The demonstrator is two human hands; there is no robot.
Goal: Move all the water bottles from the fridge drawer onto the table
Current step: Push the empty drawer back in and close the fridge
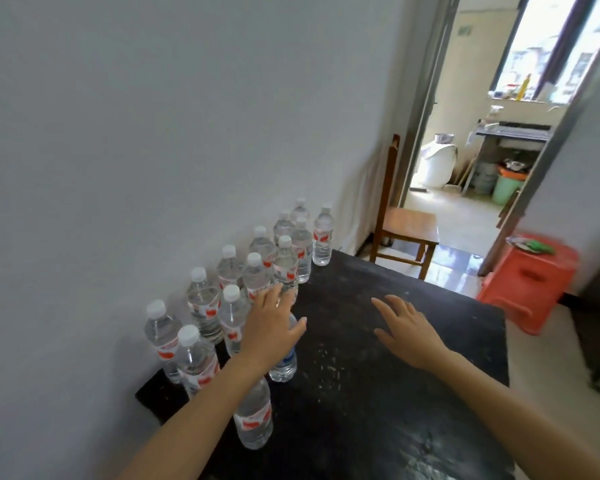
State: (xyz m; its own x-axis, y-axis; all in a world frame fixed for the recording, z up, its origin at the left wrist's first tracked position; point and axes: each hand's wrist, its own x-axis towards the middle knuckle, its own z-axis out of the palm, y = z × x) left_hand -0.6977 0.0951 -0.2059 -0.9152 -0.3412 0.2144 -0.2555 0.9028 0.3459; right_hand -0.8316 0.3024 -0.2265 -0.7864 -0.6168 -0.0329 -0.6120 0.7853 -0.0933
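Observation:
Several clear water bottles with white caps and red labels (257,271) stand upright in rows along the wall on the dark table (378,358). One bottle with a blue label (285,362) stands in front of them, partly hidden by my left hand (272,323), which hovers over its top with straight, spread fingers. Whether the hand touches it I cannot tell. Another red-labelled bottle (253,417) stands near my left forearm. My right hand (409,327) floats open above the table's middle and holds nothing. The fridge drawer is out of view.
A white wall runs along the table's left side. Past the far edge stand a wooden chair (406,230) and a red plastic stool (530,282). An open doorway (482,133) beyond them leads into a bright kitchen.

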